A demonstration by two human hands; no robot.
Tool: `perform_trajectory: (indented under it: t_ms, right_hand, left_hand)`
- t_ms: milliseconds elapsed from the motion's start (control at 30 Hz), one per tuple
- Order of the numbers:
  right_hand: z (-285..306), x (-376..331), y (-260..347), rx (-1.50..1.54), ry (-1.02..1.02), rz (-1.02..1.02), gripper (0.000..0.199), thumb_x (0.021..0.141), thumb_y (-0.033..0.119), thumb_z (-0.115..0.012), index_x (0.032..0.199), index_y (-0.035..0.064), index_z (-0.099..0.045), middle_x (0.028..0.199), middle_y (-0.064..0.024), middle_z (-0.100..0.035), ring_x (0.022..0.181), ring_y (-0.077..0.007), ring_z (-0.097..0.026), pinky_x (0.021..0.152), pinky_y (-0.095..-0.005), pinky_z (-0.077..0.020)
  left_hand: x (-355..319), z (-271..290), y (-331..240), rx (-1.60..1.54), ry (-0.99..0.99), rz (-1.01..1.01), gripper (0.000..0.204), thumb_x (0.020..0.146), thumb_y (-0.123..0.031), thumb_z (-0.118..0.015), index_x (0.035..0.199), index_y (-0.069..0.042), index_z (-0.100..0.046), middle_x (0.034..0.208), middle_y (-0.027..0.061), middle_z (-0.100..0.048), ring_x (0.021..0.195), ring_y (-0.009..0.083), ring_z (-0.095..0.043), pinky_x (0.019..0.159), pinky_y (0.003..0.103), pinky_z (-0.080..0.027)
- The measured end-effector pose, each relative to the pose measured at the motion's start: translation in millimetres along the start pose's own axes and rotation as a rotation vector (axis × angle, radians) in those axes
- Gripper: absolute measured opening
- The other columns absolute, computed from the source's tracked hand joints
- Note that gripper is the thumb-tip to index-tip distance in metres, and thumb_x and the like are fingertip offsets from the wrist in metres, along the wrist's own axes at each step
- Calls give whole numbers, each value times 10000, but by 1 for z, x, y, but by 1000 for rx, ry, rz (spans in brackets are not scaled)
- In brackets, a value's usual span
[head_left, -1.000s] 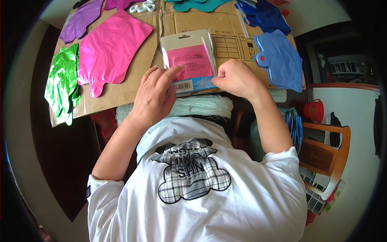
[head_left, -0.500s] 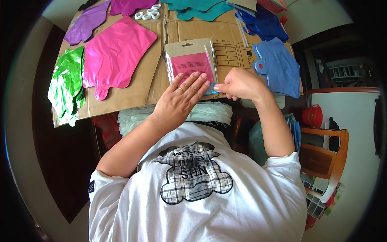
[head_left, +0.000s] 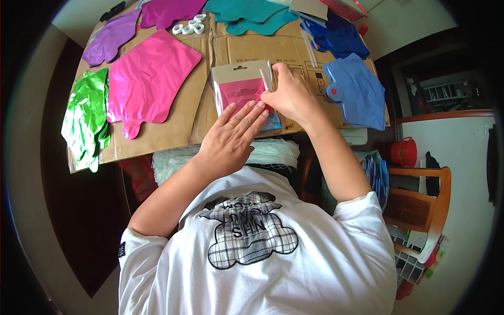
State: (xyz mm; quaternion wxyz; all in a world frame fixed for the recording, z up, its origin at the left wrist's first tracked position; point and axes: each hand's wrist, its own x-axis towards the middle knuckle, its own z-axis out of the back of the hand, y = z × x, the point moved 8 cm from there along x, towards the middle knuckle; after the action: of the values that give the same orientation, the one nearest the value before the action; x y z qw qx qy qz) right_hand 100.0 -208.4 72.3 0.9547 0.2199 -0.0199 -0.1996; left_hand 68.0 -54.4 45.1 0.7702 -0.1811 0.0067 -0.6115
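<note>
A clear packet with a pink insert and a tan header card lies flat on the brown cardboard sheet. My left hand rests palm down with spread fingers on the packet's lower edge. At the packet's right edge my right hand pinches a thin white stick. A light blue foil balloon lies just right of that hand.
Flat foil balloons lie over the cardboard: pink, green, purple, teal, dark blue. White tape rolls sit at the back. A white net bundle lies below the cardboard edge. A wooden chair stands right.
The packet and both hands now sit farther up and right on the cardboard. My right hand has gone from the packet's lower right corner up to its right edge, holding the white stick.
</note>
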Motion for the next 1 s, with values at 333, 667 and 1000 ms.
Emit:
perform_trajectory:
  t_ms: [333, 667, 1000]
  right_hand:
    - [-3, 6, 5, -20, 5, -17, 625, 754, 150, -664, 1308, -19, -429, 1127, -284, -617, 1074, -408, -600, 936, -450, -468]
    - [-5, -104, -57, 349, -75, -168, 372, 876, 372, -679, 867, 4, -625, 733, -132, -653, 558, -219, -603, 538, -327, -465]
    - [-14, -187, -70, 1118, -407, -189, 175, 1012, 156, -484, 1049, 17, -584, 914, -22, -606, 786, -80, -543, 679, -232, -455]
  left_hand:
    - [0, -3, 1, 30, 38, -8, 909, 735, -251, -721, 1496, -52, -266, 1556, 109, -280, 1447, 260, -247, 1185, 451, -161]
    - [-17, 6, -10, 51, -202, -197, 517, 827, -157, -525, 1337, -71, -534, 1426, 93, -495, 1337, 246, -454, 1113, 437, -331]
    - [-20, 29, -71, -79, -425, -574, 407, 844, -161, -571, 1238, -66, -608, 1344, 94, -573, 1294, 253, -504, 1107, 417, -357]
